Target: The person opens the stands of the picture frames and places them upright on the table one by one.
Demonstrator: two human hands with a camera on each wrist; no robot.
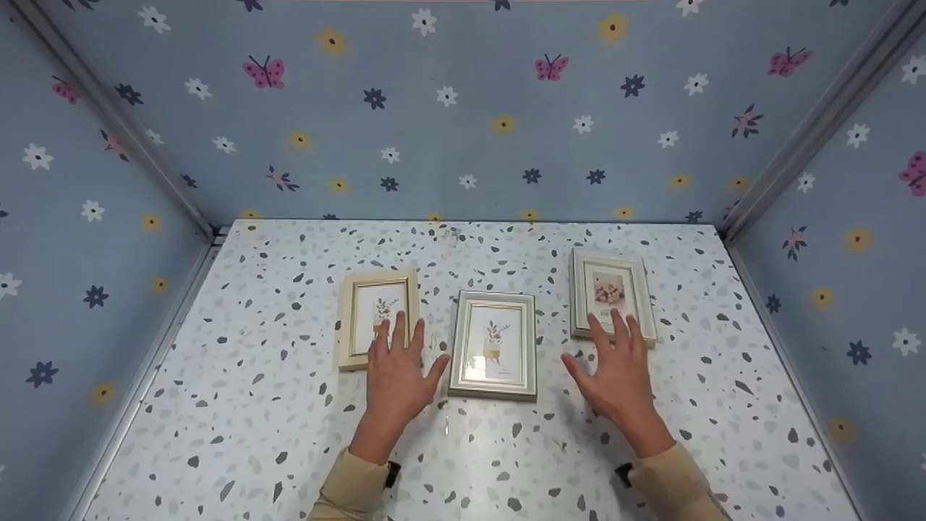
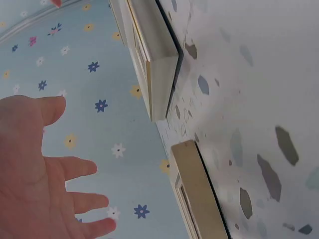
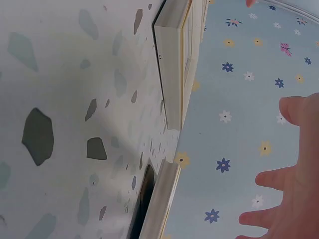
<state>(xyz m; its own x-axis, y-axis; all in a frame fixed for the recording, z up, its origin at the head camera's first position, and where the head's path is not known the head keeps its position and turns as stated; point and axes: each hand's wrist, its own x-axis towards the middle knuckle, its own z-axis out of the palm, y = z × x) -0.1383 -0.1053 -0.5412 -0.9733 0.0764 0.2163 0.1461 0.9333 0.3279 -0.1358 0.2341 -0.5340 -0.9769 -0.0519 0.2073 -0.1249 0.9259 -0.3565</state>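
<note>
Three picture frames lie face up on the speckled table. My left hand (image 1: 396, 376), fingers spread, is over the lower part of the cream left frame (image 1: 347, 318) and hides some of its plant print. The left wrist view shows a gap between that hand (image 2: 30, 169) and the frames. Between my hands lies the pale middle frame (image 1: 494, 391), with a potted-plant picture and a glare spot. My right hand (image 1: 618, 380) is spread, its fingertips over the lower edge of the right frame (image 1: 579, 289), which has a pink flower picture. Neither hand holds anything.
The white terrazzo-patterned table (image 1: 253, 434) meets a blue floral back wall (image 1: 463, 145). Similar side panels, one at the left (image 1: 58, 289) and one at the right (image 1: 854, 304), flank it, with grey metal strips at the corners.
</note>
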